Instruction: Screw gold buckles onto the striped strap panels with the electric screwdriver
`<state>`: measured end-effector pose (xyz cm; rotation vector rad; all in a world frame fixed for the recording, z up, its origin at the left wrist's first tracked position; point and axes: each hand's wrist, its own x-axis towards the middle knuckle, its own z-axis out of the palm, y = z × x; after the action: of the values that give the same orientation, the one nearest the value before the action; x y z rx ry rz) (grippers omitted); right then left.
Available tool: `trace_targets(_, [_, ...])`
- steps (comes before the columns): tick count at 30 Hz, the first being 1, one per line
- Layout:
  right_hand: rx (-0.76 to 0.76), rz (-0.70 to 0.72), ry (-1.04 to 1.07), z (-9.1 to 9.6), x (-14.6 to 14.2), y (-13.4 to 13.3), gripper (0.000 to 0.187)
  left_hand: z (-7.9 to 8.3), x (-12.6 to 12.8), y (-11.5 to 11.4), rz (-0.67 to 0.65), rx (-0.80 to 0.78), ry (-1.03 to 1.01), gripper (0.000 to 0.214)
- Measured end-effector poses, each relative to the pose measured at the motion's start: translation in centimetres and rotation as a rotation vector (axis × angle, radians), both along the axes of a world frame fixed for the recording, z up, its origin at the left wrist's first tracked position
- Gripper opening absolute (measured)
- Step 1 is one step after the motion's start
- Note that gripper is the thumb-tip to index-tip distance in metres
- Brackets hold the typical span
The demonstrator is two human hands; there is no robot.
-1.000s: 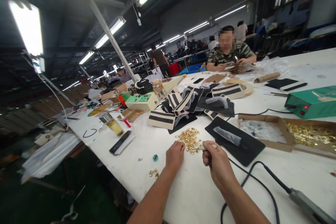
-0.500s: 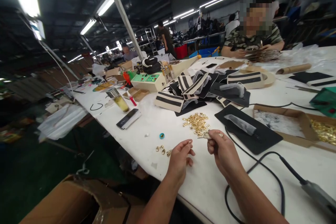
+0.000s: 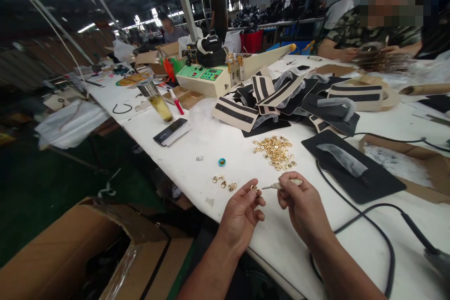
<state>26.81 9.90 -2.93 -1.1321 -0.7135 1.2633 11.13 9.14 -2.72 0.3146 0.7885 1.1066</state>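
My left hand pinches a small gold metal fitting between thumb and fingertips above the white table. My right hand is closed round a thin pointed tool whose tip aims left at the fitting. A heap of the same gold fittings lies just beyond both hands. A few separate gold fittings sit to the left of my left hand, near a small blue ring.
A black mat with a clear wrap and a black cable lie to the right. Striped black and cream pieces, a beige machine, a bottle and a cardboard tray stand farther back. A person in camouflage sits opposite. An open carton is below left.
My left hand has drawn back from the heap with one gold fitting, and both hands have come nearer to me. The view has tilted downward.
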Motion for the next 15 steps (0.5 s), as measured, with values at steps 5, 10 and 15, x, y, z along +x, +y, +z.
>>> trace_targets(5, [0.032,-0.006,-0.234,0.2,0.0,-0.7,0.031,-0.4,-0.2,0.1,-0.036,0.015,-0.047,0.042])
trace_targets(10, [0.045,-0.037,-0.448,1.1,-0.1,-1.3,0.027,-1.1,-0.3,0.3,-0.033,0.029,-0.017,0.041])
trace_targets(15, [0.070,-0.067,-0.541,1.5,-0.1,-1.2,0.025,-1.6,-0.4,0.4,-0.029,0.044,0.012,0.042])
